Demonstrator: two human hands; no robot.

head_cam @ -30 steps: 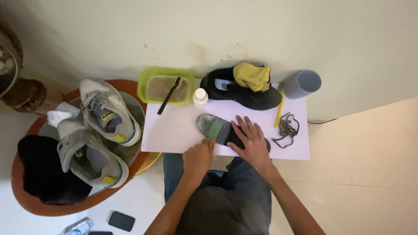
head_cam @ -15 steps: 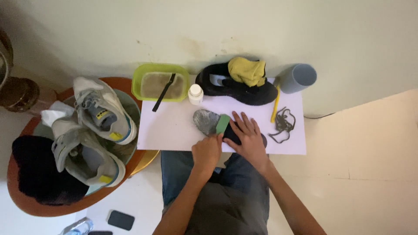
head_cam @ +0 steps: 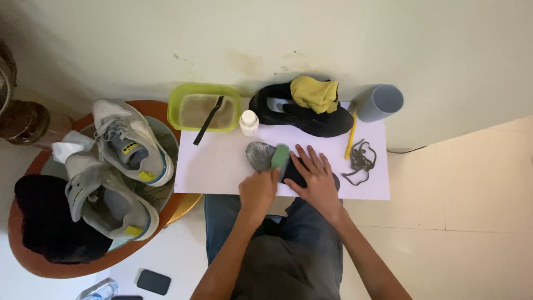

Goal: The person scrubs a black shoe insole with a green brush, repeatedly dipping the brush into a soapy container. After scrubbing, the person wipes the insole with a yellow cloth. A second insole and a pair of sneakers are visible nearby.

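Insole (head_cam: 261,155) lies on the white sheet (head_cam: 222,166), long axis running 10 to 4 o'clock, pinned under the flat, released right hand (head_cam: 313,178); left fingers (head_cam: 265,180) grasp a green sponge (head_cam: 279,157) at its 12 o'clock.

insole (head_cam: 261,155) — mostly under both hands | green sponge (head_cam: 280,156) blurred | bottle (head_cam: 97,290) — perhaps — cut off
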